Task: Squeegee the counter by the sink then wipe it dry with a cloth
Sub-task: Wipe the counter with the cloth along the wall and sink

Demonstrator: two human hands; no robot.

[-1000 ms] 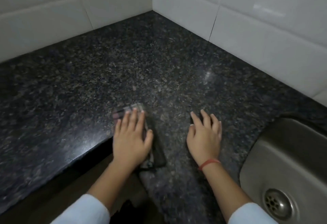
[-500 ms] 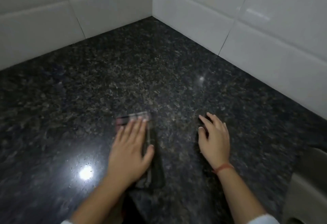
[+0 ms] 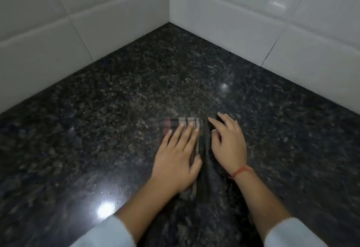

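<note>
Pressing a folded striped cloth (image 3: pixel 183 122) flat-fingered, the left hand (image 3: pixel 176 158) dries the speckled black granite worktop (image 3: pixel 116 100), squeegeeing seemingly done, the right hand (image 3: pixel 229 146) slack-gripped and empty.

Right hand (image 3: pixel 229 146) moved beside left hand (image 3: pixel 176 162); cloth (image 3: pixel 185 122) advanced.

Glossy white tiled walls (image 3: pixel 233 22) meet in a corner, reflecting light.

Dark speckled granite counter (image 3: pixel 124 98) meeting the tiled corner at twelve o'clock, glossy, light glare at seven, blurred striped cloth (image 3: pixel 184 122) flat on it near six, my left hand (image 3: pixel 176 156) pressing it, my right hand (image 3: pixel 229 146) at its three o'clock
</note>
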